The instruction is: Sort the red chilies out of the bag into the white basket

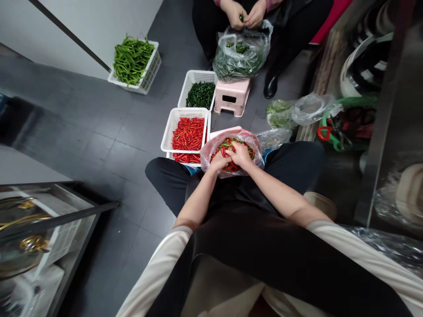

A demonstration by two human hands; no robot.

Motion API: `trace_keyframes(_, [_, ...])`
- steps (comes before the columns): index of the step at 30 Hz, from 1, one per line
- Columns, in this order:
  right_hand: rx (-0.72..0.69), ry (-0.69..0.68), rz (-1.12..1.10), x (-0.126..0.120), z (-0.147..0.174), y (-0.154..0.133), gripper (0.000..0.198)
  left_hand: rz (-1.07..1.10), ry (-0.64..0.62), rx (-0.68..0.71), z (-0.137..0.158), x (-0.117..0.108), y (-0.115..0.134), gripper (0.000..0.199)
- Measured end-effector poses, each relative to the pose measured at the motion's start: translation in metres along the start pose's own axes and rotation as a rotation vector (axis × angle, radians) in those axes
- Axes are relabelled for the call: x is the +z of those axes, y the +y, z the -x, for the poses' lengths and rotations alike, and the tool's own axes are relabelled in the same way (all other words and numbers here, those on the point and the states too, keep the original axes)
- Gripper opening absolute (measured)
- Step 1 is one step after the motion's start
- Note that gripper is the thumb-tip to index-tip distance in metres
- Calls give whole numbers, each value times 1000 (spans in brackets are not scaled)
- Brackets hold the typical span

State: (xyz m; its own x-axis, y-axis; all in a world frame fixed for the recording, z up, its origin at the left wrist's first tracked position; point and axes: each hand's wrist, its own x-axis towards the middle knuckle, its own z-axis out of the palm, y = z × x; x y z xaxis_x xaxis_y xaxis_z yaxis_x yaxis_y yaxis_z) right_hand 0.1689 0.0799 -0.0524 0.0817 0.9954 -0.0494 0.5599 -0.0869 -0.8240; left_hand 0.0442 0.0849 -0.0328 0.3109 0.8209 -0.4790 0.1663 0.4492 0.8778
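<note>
Between my knees stands an open plastic bag [206,154] full of red chilies with green stems [244,165]. My left hand [220,162] is over the bag, its fingers closed on red chilies [224,152]. Close against it, my right hand [240,155] is pinched at the same chilies; exactly what its fingertips grip is too small to make out. Left of the bag, a white basket [166,132] holds red chilies [189,134] and is stacked on another basket with more red chilies [187,157].
Opposite, a co-worker's hands [244,15] hold a green chili above a bag of green chilies [238,64] on a pink stool [233,94]. Dark green chilies fill part of a basket [188,81]. Long green peppers [132,59] heap a basket farther left. Shelves [373,176] flank the right.
</note>
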Motion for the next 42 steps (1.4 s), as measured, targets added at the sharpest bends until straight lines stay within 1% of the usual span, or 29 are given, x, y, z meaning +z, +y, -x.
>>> trace_keyframes(1, [-42,-4,86,2,0,0,8,-2,2,-8,0,2,-2,35])
trace_keyframes(3, [-74,-42,158,5,-2,1,2,-46,7,-21,0,2,-7,27])
trace_keyframes(4, [-45,-56,139,4,-3,2,2,-82,13,-31,-1,0,-8,20])
trace_keyframes(5, [15,-61,75,3,-4,3,2,-124,23,-41,-2,-2,-9,13])
trace_keyframes(6, [100,-67,-37,1,-6,3,4,-164,36,-54,-2,-4,-10,13])
trace_keyframes(7, [199,-78,-194,-2,-7,4,7,-195,55,-68,-3,-6,-9,18])
trace_keyframes(10, [462,-139,-763,-11,-10,6,14,-256,93,-42,-3,-10,-6,25])
trace_keyframes(12, [554,-165,-1042,-15,-12,7,14,-301,78,17,-2,-8,-5,27])
trace_keyframes(13, [575,-167,-1129,-16,-12,6,14,-328,70,47,-2,-6,-6,29])
trace_keyframes(15, [595,-180,-1207,-16,-12,4,15,-376,63,77,-1,-1,-7,31])
trace_keyframes(18, [626,-205,-1166,-13,-10,-1,17,-420,84,110,-3,4,-7,31])
trace_keyframes(20, [669,-237,-1119,-13,-7,-4,17,-413,90,151,-4,5,-7,27])
trace_keyframes(22, [696,-260,-1105,-14,-3,-6,16,-407,63,191,-5,3,-5,22])
trace_keyframes(25, [654,-180,-1102,-16,2,-6,7,-468,7,202,-5,-3,-3,21])
trace_keyframes(26, [630,-143,-1075,-17,2,-5,7,-505,-7,197,-4,-6,-2,21])
trace_keyframes(28, [581,-97,-976,-18,2,-3,16,-598,-12,196,-2,-10,0,21])
trace_keyframes(29, [563,-94,-926,-19,1,-2,21,-650,-13,215,-1,-11,1,19])
trace_keyframes(31, [566,-160,-907,-21,-2,1,25,-729,-36,293,2,-15,4,19])
trace_keyframes(33, [646,-330,-996,-26,-3,2,23,-742,-100,377,3,-19,6,27])
trace_keyframes(34, [691,-425,-1051,-29,-4,3,21,-720,-125,397,4,-21,6,29])
trace_keyframes(35, [725,-500,-1085,-31,-3,4,18,-681,-121,392,3,-23,6,29])
trace_keyframes(36, [740,-538,-1084,-33,-2,5,17,-624,-84,362,2,-25,4,27])
trace_keyframes(37, [732,-540,-1042,-34,-1,6,17,-549,-21,314,1,-27,2,23])
trace_keyframes(39, [680,-491,-854,-33,3,8,21,-384,111,201,-3,-29,-2,17])
trace_keyframes(40, [650,-476,-734,-33,4,9,23,-312,143,157,-5,-29,-4,16])
trace_keyframes(42, [573,-496,-545,-31,6,10,26,-203,116,109,-10,-28,-6,19])
